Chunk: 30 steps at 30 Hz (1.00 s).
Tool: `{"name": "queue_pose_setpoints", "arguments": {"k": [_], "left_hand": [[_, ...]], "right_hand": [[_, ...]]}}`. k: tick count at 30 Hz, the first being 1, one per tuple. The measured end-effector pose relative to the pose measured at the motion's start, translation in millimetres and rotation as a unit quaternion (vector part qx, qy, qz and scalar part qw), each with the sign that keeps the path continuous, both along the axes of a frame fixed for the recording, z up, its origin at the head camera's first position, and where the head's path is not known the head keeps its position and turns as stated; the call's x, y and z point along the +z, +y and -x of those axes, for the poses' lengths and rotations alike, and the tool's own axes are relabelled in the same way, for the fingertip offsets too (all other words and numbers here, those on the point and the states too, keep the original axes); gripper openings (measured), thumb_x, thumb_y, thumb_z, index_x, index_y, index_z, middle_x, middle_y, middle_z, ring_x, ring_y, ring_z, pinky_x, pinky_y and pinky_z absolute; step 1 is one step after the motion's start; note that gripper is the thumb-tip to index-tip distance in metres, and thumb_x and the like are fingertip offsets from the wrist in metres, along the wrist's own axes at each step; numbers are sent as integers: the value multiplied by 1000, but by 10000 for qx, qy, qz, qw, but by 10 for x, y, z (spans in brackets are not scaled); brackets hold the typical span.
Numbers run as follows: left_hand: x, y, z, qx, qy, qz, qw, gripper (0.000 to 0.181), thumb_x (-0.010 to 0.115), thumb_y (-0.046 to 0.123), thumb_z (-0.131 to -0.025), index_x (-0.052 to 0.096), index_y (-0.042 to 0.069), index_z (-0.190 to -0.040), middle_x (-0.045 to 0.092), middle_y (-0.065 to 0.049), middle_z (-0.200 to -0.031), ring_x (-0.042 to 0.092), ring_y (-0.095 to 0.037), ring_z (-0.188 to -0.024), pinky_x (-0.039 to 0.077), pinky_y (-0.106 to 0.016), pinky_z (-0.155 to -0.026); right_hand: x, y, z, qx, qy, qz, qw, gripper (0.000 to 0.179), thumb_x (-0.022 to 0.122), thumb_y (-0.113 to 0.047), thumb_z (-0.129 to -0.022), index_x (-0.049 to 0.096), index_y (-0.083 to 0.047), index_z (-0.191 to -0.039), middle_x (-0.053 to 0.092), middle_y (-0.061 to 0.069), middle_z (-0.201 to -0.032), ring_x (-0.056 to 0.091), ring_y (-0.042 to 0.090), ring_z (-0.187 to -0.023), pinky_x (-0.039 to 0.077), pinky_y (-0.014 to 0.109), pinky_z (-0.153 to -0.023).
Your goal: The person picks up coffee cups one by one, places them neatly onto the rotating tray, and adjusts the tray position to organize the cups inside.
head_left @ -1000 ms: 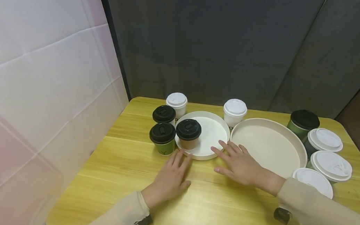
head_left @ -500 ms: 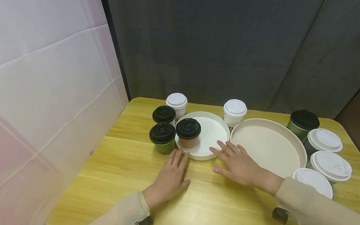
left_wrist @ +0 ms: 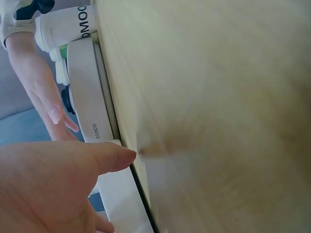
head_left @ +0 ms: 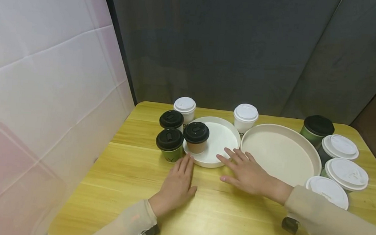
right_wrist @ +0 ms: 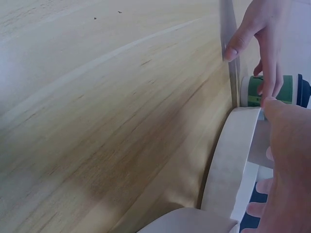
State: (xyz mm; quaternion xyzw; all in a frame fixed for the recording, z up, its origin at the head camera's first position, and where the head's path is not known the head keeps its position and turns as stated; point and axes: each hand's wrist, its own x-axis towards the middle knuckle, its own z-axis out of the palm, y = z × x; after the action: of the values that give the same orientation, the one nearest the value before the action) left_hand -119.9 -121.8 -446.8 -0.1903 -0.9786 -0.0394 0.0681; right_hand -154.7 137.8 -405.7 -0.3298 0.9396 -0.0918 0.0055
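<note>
A brown paper cup with a black lid point(head_left: 196, 138) stands upright inside the left part of the small white round tray point(head_left: 221, 138). My left hand point(head_left: 175, 187) lies flat, its straight fingers together, fingertips right at the tray's front rim below that cup. My right hand point(head_left: 247, 174) is spread, with fingertips over the tray's front right edge and nothing held. In the right wrist view, a green cup point(right_wrist: 285, 90) shows beyond the left hand point(right_wrist: 265, 39). The larger beige round tray point(head_left: 279, 149) adjoins the white one, just beyond my right hand.
Left of the white tray stand a green cup with black lid point(head_left: 169, 145) and another black-lidded cup point(head_left: 171, 120). White cups point(head_left: 184, 108) point(head_left: 245, 118) stand behind. Several lidded cups line the right side, including a white-lidded one point(head_left: 328, 191) by the right sleeve.
The brown cup has shifted slightly back and left within the white tray. My left fingers have drawn together and moved a little left. My right hand has edged left.
</note>
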Motion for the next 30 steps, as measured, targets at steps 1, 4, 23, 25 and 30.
{"name": "queue_pose_setpoints", "arguments": {"k": [1,4,23,25,30], "left_hand": [[5,0,2,14,-13,-6,10000,93,72,44,-85,28,-3,-152,29,-22,-159,37,-39,-141,38,-46,-117],[20,0,9,50,-42,-58,10000,93,71,43,-85,28,-4,-152,29,-23,-159,37,-39,-141,39,-46,-116],[124,109,-24,-101,-300,-174,9993,95,69,48,-85,28,-7,-151,30,-26,-158,33,-40,-145,32,-49,-121],[139,144,-47,-342,-295,-114,9989,94,69,50,-86,30,-5,-151,31,-24,-158,34,-40,-146,33,-49,-120],[152,206,-79,-770,-345,-196,9962,88,68,49,-87,33,0,-151,33,-20,-158,32,-37,-147,34,-50,-120]], "right_hand": [[-5,-3,2,8,-4,13,10000,68,50,-55,-97,32,-25,-156,29,15,-162,31,45,-146,28,68,-115],[-14,-15,4,18,-10,11,10000,68,49,-56,-97,31,-26,-156,29,14,-163,31,45,-146,27,68,-115],[-2,-66,13,18,-91,-68,9999,69,47,-58,-97,30,-27,-156,27,13,-164,30,45,-147,27,67,-116],[-2,-64,12,9,-63,-73,10000,69,47,-58,-97,31,-27,-156,27,13,-163,31,45,-147,28,67,-116],[-6,-64,8,54,-48,-9,10000,68,47,-57,-98,31,-26,-156,28,14,-163,31,45,-147,27,67,-116]]}}
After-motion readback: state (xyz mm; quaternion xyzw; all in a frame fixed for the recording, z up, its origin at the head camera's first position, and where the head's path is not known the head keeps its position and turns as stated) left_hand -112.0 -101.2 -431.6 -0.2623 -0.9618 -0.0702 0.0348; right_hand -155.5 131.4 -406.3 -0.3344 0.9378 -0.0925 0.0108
